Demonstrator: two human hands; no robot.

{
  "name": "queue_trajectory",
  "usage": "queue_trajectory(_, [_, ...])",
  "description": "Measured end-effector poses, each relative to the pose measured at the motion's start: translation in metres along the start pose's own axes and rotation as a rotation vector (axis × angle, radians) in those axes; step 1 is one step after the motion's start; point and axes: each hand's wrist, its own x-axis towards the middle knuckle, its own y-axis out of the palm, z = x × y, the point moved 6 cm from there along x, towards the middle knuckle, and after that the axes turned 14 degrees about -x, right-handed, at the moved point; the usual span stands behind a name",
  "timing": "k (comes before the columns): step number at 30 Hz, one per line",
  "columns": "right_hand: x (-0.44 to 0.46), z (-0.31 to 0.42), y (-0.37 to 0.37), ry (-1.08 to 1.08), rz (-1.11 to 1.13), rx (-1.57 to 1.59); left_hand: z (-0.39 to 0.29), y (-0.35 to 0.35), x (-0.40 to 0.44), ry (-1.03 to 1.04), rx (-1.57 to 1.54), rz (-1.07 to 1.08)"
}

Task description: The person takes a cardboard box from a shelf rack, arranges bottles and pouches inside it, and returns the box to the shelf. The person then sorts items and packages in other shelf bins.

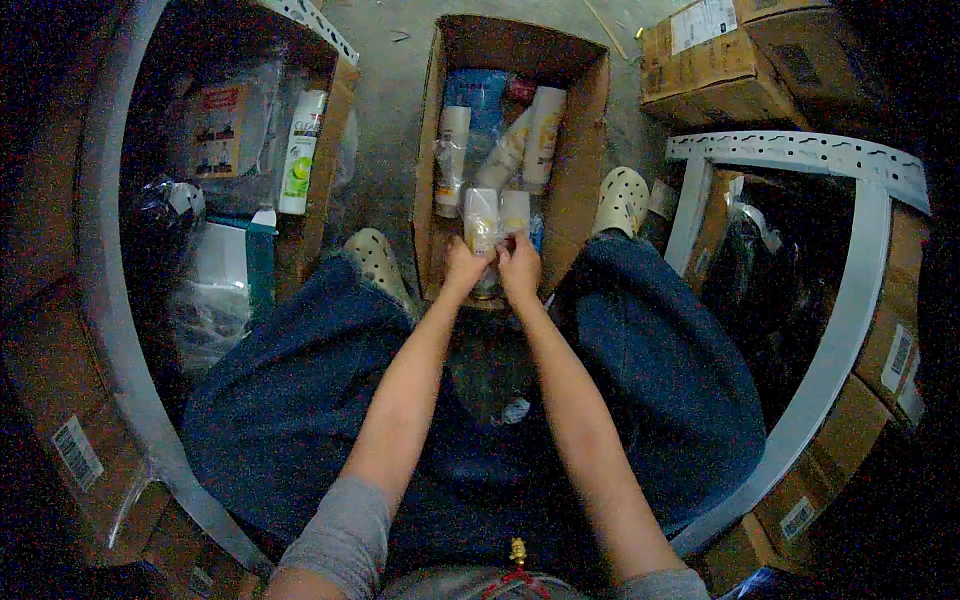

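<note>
Both of my hands are at the near end of an open cardboard box (592, 110) on the floor between my feet. My left hand (465, 268) is closed around the lower end of a white bottle (482, 215) with a yellowish label. Beside it, my right hand (519, 268) grips the bottom of a second, similar white bottle (515, 205). The two bottles are side by side, and what look like clear wrappings shine on them. Further in the box lie a white bottle (452, 150) at the left, a larger white bottle (543, 135) at the right, and a blue package (475, 92).
On my left, a white metal frame (118, 250) surrounds plastic-wrapped goods and a white-and-green CLEAR bottle (301, 155). Another perforated frame (800, 148) stands on my right around dark wrapped items. Cardboard boxes (700, 65) sit at the upper right. My shoes (622, 200) flank the box.
</note>
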Motion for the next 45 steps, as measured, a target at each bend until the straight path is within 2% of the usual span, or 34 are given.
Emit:
queue_trajectory(2, [0.004, -0.01, 0.018, 0.05, 0.058, -0.033, -0.019, -0.007, -0.01, -0.021, 0.047, 0.001])
queue_trajectory(4, [0.009, -0.031, 0.045, 0.09, -0.01, 0.261, -0.048, -0.014, -0.024, -0.04, 0.092, 0.001])
queue_trajectory(5, [0.01, -0.025, 0.037, 0.089, -0.011, 0.26, -0.057, -0.018, -0.029, -0.061, 0.221, -0.036])
queue_trajectory(6, [0.009, -0.03, 0.044, 0.356, 0.14, 0.83, -0.066, -0.022, -0.034, -0.081, 0.349, -0.074])
queue_trajectory(7, [0.003, -0.017, 0.045, 0.626, 0.298, 1.399, -0.065, -0.023, -0.035, -0.08, 0.35, -0.075])
queue_trajectory(8, [0.002, 0.006, 0.019, 0.657, 0.288, 1.495, -0.067, -0.022, -0.036, -0.018, 0.354, -0.064])
queue_trajectory(10, [0.012, 0.017, 0.016, 0.6, 0.298, 1.459, -0.071, -0.021, -0.039, 0.046, 0.36, -0.054])
queue_trajectory(12, [0.022, 0.028, 0.003, 0.519, 0.24, 1.344, -0.09, -0.017, -0.042, 0.303, -0.097, -0.004])
queue_trajectory(15, [0.034, 0.03, -0.011, 0.471, 0.249, 1.415, -0.091, -0.013, -0.032, 0.393, 0.026, 0.011])
queue_trajectory(17, [0.043, 0.042, -0.03, 0.458, 0.193, 1.514, -0.084, -0.015, -0.026, 0.335, 0.038, 0.06])
queue_trajectory(19, [0.053, 0.05, -0.042, 0.447, 0.15, 1.566, -0.073, -0.013, -0.013, 0.213, 0.185, 0.225])
queue_trajectory(20, [0.056, 0.055, -0.047, 0.411, 0.144, 1.547, -0.082, -0.017, -0.021, 0.032, 0.278, 0.246])
queue_trajectory(23, [0.066, 0.073, -0.055, 0.341, 0.258, 1.655, -0.021, 0.004, 0.015, 0.107, 0.22, 0.295])
queue_trajectory(25, [0.072, 0.073, -0.052, 0.331, 0.244, 1.611, -0.045, -0.001, -0.001, 0.103, 0.279, 0.242])
queue_trajectory(28, [0.078, 0.075, -0.043, 0.348, 0.271, 1.532, -0.075, -0.023, -0.021, -0.088, 0.336, 0.289])
queue_trajectory(29, [0.075, 0.073, -0.036, 0.369, 0.314, 1.501, -0.052, -0.018, -0.014, -0.091, 0.339, 0.291])
queue_trajectory(30, [0.076, 0.071, -0.028, 0.423, 0.344, 1.526, -0.027, -0.015, -0.004, -0.089, 0.215, 0.256])
queue_trajectory(32, [0.076, 0.069, -0.025, 0.468, 0.27, 1.548, -0.041, -0.022, -0.015, -0.08, 0.09, 0.218])
queue_trajectory(34, [0.076, 0.066, -0.025, 0.51, 0.197, 1.57, -0.077, -0.026, -0.048, 0.037, 0.188, 0.192])
queue_trajectory(35, [0.075, 0.065, -0.024, 0.552, 0.201, 1.665, -0.066, -0.019, -0.049, 0.039, 0.189, 0.191])
queue_trajectory(37, [0.078, 0.062, -0.023, 0.594, 0.202, 1.761, -0.065, -0.014, -0.049, 0.293, 0.166, -0.03])
queue_trajectory(38, [0.081, 0.06, -0.023, 0.562, 0.216, 1.795, -0.081, -0.016, -0.056, 0.216, 0.008, -0.027])
queue_trajectory(39, [0.083, 0.059, -0.024, 0.528, 0.231, 1.829, -0.092, -0.016, -0.058, 0.215, 0.008, -0.026])
queue_trajectory(40, [0.083, 0.056, -0.024, 0.529, 0.23, 1.828, -0.101, -0.022, -0.057, 0.268, 0.024, -0.147])
queue_trajectory(41, [0.083, 0.056, -0.023, 0.499, 0.287, 1.754, -0.11, -0.029, -0.057, 0.321, 0.041, -0.268])
queue_trajectory(42, [0.083, 0.055, -0.023, 0.467, 0.341, 1.678, -0.116, -0.031, -0.053, 0.324, 0.038, -0.267])
queue_trajectory(43, [0.083, 0.056, -0.023, 0.461, 0.338, 1.678, -0.127, -0.036, -0.051, 0.454, 0.161, -0.349])
queue_trajectory(44, [0.081, 0.051, -0.02, 0.572, 0.304, 1.642, -0.139, -0.04, -0.05, 0.583, 0.286, -0.432])
queue_trajectory(45, [0.079, 0.048, -0.017, 0.678, 0.272, 1.607, -0.146, -0.042, -0.041, 0.591, 0.286, -0.438])
